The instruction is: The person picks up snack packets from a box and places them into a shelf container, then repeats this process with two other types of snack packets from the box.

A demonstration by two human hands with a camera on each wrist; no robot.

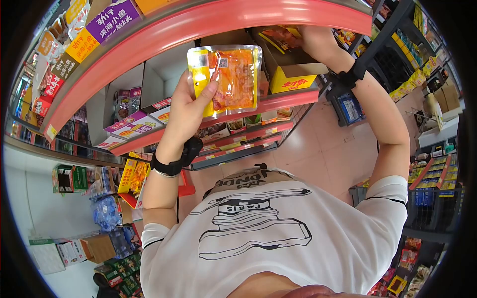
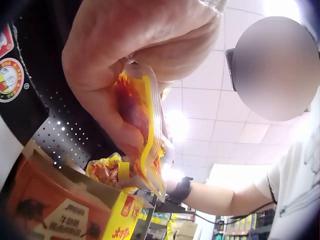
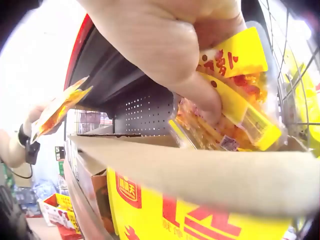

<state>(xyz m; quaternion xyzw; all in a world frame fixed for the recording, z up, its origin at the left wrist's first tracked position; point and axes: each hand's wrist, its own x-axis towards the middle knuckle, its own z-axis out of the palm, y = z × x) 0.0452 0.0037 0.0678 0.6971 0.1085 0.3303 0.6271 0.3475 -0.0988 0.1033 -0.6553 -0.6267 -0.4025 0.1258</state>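
Observation:
My left hand point(image 1: 191, 107) grips a clear-fronted snack packet point(image 1: 234, 84) with a yellow side band and orange-red food inside, thumb across its front. It is held upright before the shelf, and the left wrist view shows this packet point(image 2: 142, 115) edge-on. My right hand point(image 1: 320, 44) reaches into a yellow cardboard box point(image 1: 293, 82) at the shelf's right end. There, in the right wrist view, its fingers grip a similar yellow-banded snack packet point(image 3: 245, 112) among others standing in the box. Part of the fingers is hidden behind the packets.
A red shelf edge point(image 1: 198, 25) curves above both hands. Left of the yellow box stand grey open cartons point(image 1: 171, 64), one with purple packets point(image 1: 126, 104). Wire mesh point(image 3: 300, 65) borders the box's right side. Lower shelves point(image 1: 238, 141) hold more goods.

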